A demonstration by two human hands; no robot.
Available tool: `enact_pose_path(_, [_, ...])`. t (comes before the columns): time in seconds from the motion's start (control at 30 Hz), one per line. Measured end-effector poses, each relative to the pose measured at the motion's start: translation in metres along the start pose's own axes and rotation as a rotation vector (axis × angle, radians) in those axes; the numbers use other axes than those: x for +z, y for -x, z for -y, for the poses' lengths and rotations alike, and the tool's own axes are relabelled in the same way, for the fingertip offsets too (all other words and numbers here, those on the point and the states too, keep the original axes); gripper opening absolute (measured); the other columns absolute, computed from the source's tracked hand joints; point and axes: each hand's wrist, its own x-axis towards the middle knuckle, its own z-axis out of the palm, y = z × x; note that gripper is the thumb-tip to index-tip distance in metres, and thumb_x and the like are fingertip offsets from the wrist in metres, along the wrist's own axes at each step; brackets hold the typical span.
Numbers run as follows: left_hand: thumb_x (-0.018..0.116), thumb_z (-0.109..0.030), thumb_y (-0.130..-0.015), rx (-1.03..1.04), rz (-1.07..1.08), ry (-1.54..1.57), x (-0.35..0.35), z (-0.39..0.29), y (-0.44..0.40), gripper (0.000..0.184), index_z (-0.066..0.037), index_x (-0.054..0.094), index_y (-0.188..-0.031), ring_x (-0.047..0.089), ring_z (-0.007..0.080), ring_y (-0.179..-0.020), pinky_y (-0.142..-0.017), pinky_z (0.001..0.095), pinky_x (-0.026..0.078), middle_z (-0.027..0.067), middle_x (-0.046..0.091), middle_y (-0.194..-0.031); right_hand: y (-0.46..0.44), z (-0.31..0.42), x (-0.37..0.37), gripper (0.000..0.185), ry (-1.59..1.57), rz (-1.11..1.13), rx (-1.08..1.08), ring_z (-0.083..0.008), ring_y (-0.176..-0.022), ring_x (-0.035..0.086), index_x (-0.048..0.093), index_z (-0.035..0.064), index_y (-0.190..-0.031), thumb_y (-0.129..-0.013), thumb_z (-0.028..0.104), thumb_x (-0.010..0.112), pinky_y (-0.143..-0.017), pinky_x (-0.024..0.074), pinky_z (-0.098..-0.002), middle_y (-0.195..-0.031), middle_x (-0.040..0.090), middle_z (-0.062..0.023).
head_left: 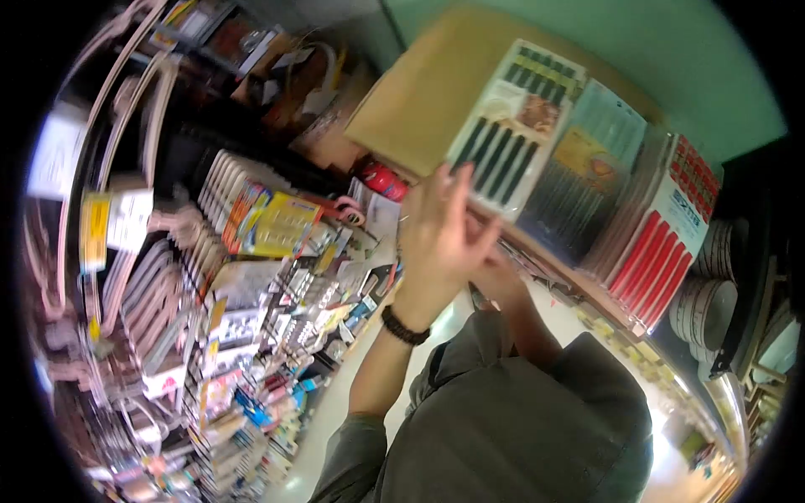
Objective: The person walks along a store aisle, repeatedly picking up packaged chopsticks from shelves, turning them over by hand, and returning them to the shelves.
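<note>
In the upper centre of the frame, a white pack of dark sticks [516, 130] is propped against a cardboard panel [423, 96]. Its lower left edge is overlapped by the fingers of the left hand [438, 241], which are extended and spread; whether the edge is gripped cannot be told. A dark beaded bracelet [405, 327] is worn on that wrist. The right hand [496, 275] is partly covered by the left, so its state cannot be told. To the right, a dark pack [591, 172] and a red-stick pack [667, 235] are lined up, with stacked bowls [704, 310] seen beyond.
</note>
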Motion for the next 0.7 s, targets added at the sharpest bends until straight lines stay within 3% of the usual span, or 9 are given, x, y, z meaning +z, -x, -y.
enact_pose_path(0.07, [0.079, -0.04, -0.08, 0.006, -0.066, -0.044, 0.003, -0.015, -0.008, 0.076, 0.0, 0.049, -0.137, 0.05, 0.0471, -0.118, -0.097, 0.0506, 0.045, 0.0311, 0.051, -0.133, 0.013, -0.041, -0.023, 0.063, -0.215, -0.066, 0.116, -0.0185, -0.132, 0.048, 0.031, 0.0036, -0.152, -0.097, 0.009, 0.062, -0.109, 0.0387, -0.0347, -0.148, 0.046, -0.009])
enact_pose_path(0.13, [0.076, -0.048, -0.08, -0.023, -0.069, -0.105, 0.015, -0.015, -0.003, 0.082, 0.002, 0.046, -0.138, 0.047, 0.05, -0.121, -0.098, 0.0542, 0.042, 0.0335, 0.045, -0.137, 0.016, -0.039, -0.018, 0.065, -0.192, -0.128, 0.193, -0.0181, -0.13, 0.05, 0.033, 0.0014, -0.15, -0.095, 0.012, 0.065, -0.109, 0.0398, -0.0341, -0.147, 0.048, -0.009])
enact_pose_path(0.23, [0.081, -0.046, -0.073, -0.11, -0.169, -0.007, 0.019, -0.016, 0.013, 0.085, 0.001, 0.048, -0.135, 0.047, 0.0464, -0.117, -0.099, 0.0539, 0.039, 0.0291, 0.048, -0.13, 0.024, 0.028, 0.019, 0.061, 0.078, -0.21, 0.147, -0.0219, -0.127, 0.054, 0.034, 0.0003, -0.148, -0.095, 0.012, 0.06, -0.106, 0.0433, -0.0364, -0.142, 0.051, -0.0103])
enact_pose_path(0.33, [0.084, -0.042, -0.066, -0.19, -0.201, -0.023, -0.002, -0.03, 0.034, 0.087, -0.001, 0.049, -0.134, 0.046, 0.0428, -0.115, -0.097, 0.0523, 0.038, 0.0272, 0.049, -0.125, 0.033, 0.042, 0.028, 0.059, -0.097, -0.15, 0.091, -0.0246, -0.127, 0.053, 0.036, 0.0015, -0.147, -0.093, 0.012, 0.058, -0.107, 0.0428, -0.0385, -0.142, 0.05, -0.0107])
enact_pose_path(0.37, [0.084, -0.041, -0.065, -0.21, -0.209, -0.018, -0.007, -0.032, 0.043, 0.087, -0.001, 0.048, -0.134, 0.045, 0.043, -0.116, -0.098, 0.0526, 0.038, 0.0271, 0.049, -0.125, 0.039, 0.05, 0.041, 0.062, -0.11, -0.166, 0.081, -0.0288, -0.13, 0.051, 0.037, 0.0005, -0.145, -0.086, 0.006, 0.056, -0.11, 0.0404, -0.0415, -0.144, 0.048, -0.0125])
enact_pose_path(0.5, [0.084, -0.038, -0.061, -0.323, -0.233, -0.053, -0.03, -0.041, 0.088, 0.087, -0.004, 0.05, -0.135, 0.042, 0.0444, -0.119, -0.099, 0.0543, 0.037, 0.0267, 0.046, -0.128, 0.064, 0.026, 0.049, 0.074, -0.488, 0.032, 0.051, -0.0325, -0.135, 0.045, 0.037, -0.0014, -0.145, -0.073, 0.008, 0.052, -0.114, 0.0346, -0.0454, -0.147, 0.045, -0.0162])
enact_pose_path(0.57, [0.085, -0.038, -0.059, -0.361, -0.234, -0.048, -0.043, -0.041, 0.119, 0.089, -0.006, 0.051, -0.135, 0.04, 0.0452, -0.122, -0.101, 0.0552, 0.035, 0.0272, 0.044, -0.13, 0.066, 0.014, 0.057, 0.068, -0.467, 0.113, 0.043, -0.0325, -0.135, 0.046, 0.037, -0.0009, -0.146, -0.08, 0.012, 0.05, -0.114, 0.0343, -0.0461, -0.148, 0.045, -0.0163])
enact_pose_path(0.63, [0.085, -0.038, -0.059, -0.383, -0.229, -0.11, -0.053, -0.042, 0.156, 0.09, -0.006, 0.05, -0.135, 0.039, 0.0457, -0.125, -0.102, 0.0554, 0.035, 0.0277, 0.042, -0.132, 0.069, 0.005, 0.06, 0.058, -0.715, 0.256, 0.091, -0.0326, -0.134, 0.046, 0.036, -0.0001, -0.148, -0.095, 0.023, 0.045, -0.114, 0.0344, -0.0463, -0.148, 0.047, -0.0166])
enact_pose_path(0.7, [0.085, -0.037, -0.06, -0.421, -0.243, -0.185, -0.068, -0.05, 0.186, 0.089, -0.006, 0.05, -0.135, 0.036, 0.0465, -0.129, -0.103, 0.0556, 0.034, 0.0283, 0.041, -0.135, 0.073, -0.001, 0.071, 0.058, -0.588, 0.179, 0.193, -0.0308, -0.134, 0.048, 0.038, 0.0003, -0.147, -0.098, 0.03, 0.043, -0.114, 0.0346, -0.0456, -0.147, 0.049, -0.0153])
